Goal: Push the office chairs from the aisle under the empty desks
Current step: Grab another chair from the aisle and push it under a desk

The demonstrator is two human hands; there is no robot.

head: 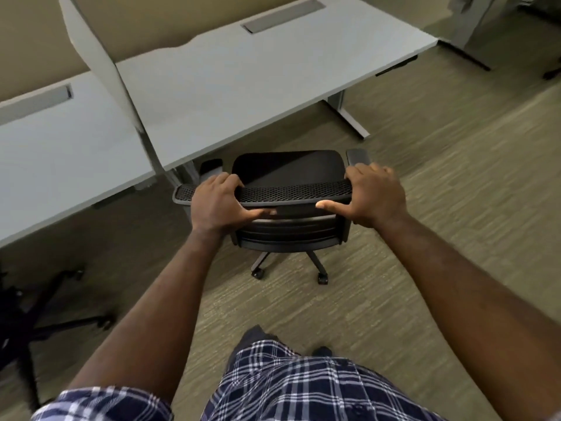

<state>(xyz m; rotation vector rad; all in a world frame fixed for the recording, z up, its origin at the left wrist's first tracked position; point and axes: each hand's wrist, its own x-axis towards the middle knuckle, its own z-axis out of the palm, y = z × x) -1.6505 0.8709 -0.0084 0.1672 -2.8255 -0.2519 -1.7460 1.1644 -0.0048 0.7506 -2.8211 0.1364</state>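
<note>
A black office chair [288, 177] is gripped at the top of its mesh back by both hands: the left hand [217, 205] is curled over the left part of the rim, the right hand [375, 196] over the right part, thumbs laid behind. The chair is stood on the carpet [440, 238] just before the front edge of the grey table [243, 86], its seat not yet beneath. The push is judged barely begun. The base of another chair [45, 305] is seen at the left, possibly awaiting its turn
</note>
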